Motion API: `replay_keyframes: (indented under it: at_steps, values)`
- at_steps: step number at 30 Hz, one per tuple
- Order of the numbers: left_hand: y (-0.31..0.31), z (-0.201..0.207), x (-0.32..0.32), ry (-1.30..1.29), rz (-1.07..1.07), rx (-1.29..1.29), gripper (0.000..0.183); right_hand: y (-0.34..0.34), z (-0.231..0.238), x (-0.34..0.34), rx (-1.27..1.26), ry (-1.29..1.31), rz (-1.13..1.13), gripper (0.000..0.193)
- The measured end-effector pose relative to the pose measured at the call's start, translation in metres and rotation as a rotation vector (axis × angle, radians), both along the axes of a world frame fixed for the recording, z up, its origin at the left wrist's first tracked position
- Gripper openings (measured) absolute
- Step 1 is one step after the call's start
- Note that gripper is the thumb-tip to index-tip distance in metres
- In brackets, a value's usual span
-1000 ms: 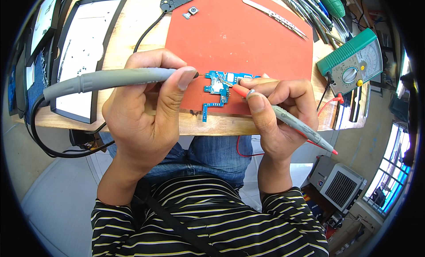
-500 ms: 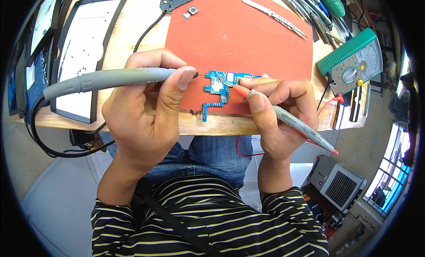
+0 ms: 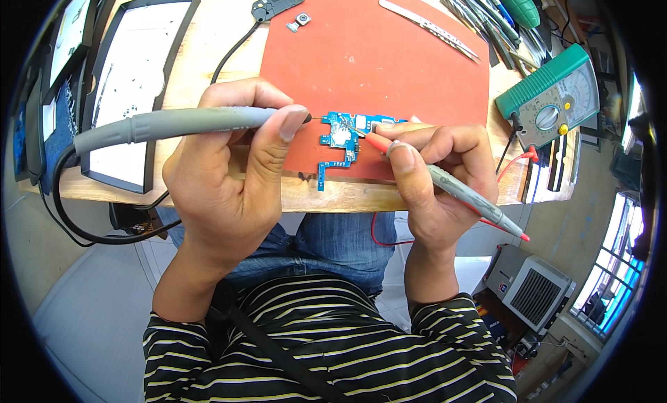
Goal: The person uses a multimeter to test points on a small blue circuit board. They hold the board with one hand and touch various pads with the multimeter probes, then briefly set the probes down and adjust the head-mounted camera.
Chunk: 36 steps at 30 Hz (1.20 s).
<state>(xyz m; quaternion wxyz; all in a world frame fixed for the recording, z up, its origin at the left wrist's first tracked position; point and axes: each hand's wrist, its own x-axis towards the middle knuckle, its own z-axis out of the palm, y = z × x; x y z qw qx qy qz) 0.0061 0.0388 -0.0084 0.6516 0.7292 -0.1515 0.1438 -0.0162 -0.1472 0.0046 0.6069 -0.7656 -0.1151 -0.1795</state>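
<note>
A blue phone circuit board [image 3: 340,137] with a long arm toward me lies near the front edge of the red mat [image 3: 361,48]. My left hand [image 3: 233,160] pinches a grey test probe [image 3: 174,120] with a black collar; its metal tip meets the board's left edge. My right hand [image 3: 445,167] is closed round a grey-and-red test probe [image 3: 472,196], its thin tip on the upper middle of the board. Fingers of that hand also reach the board's right end, which they partly hide. Whether they grip it I cannot tell.
A green-and-grey analog multimeter [image 3: 549,108] stands at the right with black and red leads. Tweezers [image 3: 431,29] and a small camera module [image 3: 300,21] lie on the mat. Many tools [image 3: 486,21] pile up at the far right. A white-lined tray [image 3: 135,83] is at the left.
Almost nothing differs. The left probe's rear end and cable sit slightly further right in the picture; both tips stay on the board.
</note>
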Motion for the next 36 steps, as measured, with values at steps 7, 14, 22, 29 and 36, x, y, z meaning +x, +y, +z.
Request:
replay_keyframes:
  at_steps: [7,14,22,29,36]
  values:
    - [0.001,0.002,-0.001,0.007,0.014,0.043,0.011,0.0,0.006,-0.005,-0.041,0.078,-0.024,0.021]
    - [0.0,0.003,-0.002,0.033,0.038,0.04,0.01,-0.003,0.002,-0.001,-0.193,-0.07,0.057,0.026]
    - [-0.001,0.004,-0.004,0.088,0.031,-0.01,0.009,0.001,-0.002,-0.005,-0.07,-0.014,0.023,0.024]
    - [-0.001,0.004,-0.005,0.101,0.04,0.003,0.009,0.001,-0.003,-0.006,-0.059,0.016,0.009,0.025]
    - [-0.005,0.01,-0.007,0.147,0.062,0.03,0.01,-0.005,0.01,-0.007,-0.169,0.026,0.098,0.022]
